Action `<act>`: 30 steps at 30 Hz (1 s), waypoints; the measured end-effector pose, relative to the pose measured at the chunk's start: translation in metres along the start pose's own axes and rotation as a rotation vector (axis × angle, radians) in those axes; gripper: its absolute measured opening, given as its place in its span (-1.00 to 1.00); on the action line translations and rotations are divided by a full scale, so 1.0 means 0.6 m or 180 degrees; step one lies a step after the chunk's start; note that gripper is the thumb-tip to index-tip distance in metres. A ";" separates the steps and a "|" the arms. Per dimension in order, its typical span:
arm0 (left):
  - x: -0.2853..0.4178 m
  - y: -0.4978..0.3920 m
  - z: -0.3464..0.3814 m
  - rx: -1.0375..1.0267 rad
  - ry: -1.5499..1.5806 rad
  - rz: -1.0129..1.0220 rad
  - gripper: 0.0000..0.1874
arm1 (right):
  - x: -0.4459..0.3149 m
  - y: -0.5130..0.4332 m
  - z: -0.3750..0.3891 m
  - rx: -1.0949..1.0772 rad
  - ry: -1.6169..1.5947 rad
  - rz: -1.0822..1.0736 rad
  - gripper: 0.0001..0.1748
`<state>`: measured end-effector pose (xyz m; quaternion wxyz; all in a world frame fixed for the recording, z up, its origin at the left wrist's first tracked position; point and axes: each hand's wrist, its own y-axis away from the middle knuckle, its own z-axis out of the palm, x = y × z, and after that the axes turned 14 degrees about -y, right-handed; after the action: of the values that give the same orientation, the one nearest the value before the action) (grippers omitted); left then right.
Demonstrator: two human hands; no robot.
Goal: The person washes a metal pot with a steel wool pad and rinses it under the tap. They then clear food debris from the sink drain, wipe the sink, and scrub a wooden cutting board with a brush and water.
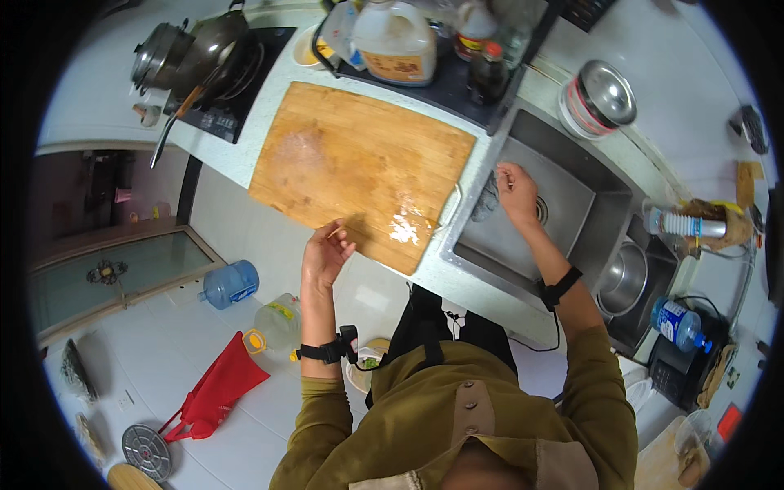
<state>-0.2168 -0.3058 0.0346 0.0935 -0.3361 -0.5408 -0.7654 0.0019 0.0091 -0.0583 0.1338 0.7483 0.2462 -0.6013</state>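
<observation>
A wet wooden cutting board [361, 165] lies at an angle on the pale counter [373, 264]. My left hand [331, 248] hovers at the board's near edge, palm up with curled fingers; whether something thin is between the fingertips I cannot tell. Over the left part of the metal sink [551, 184] is my right hand [516, 190], its fingers bent inward, and what they may hold is too small to tell. A dark, mesh-like thing [486, 201] lies in the sink beside that hand. The board's metal handle [452, 208] points toward the sink.
A wok [214, 55] and a lidded pot [160, 55] stand at the cooktop [223, 116]. Behind the board, a dark rack [441, 101] holds a large plastic jug [395, 43] and a dark bottle [488, 73]. Stacked metal bowls [603, 98] sit behind the sink.
</observation>
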 end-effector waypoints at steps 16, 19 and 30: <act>-0.048 -0.098 -0.076 0.0413 -0.1254 -0.0463 -0.58 | -0.100 -0.157 0.220 -0.1338 0.2263 -0.0166 -0.59; -0.043 -0.096 -0.064 0.0301 -0.1187 -0.0461 -0.57 | -0.096 -0.166 0.239 -0.1220 0.2599 0.0209 -0.50; -0.011 -0.043 -0.098 0.0402 -0.1187 -0.0374 -0.56 | -0.187 -0.138 0.196 -0.1468 0.1889 0.1076 -0.25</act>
<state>-0.2494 -0.3495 -0.0001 -0.0322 -0.4333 -0.6144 -0.6586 -0.1577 -0.0025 0.0294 0.3182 0.8695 0.2760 -0.2580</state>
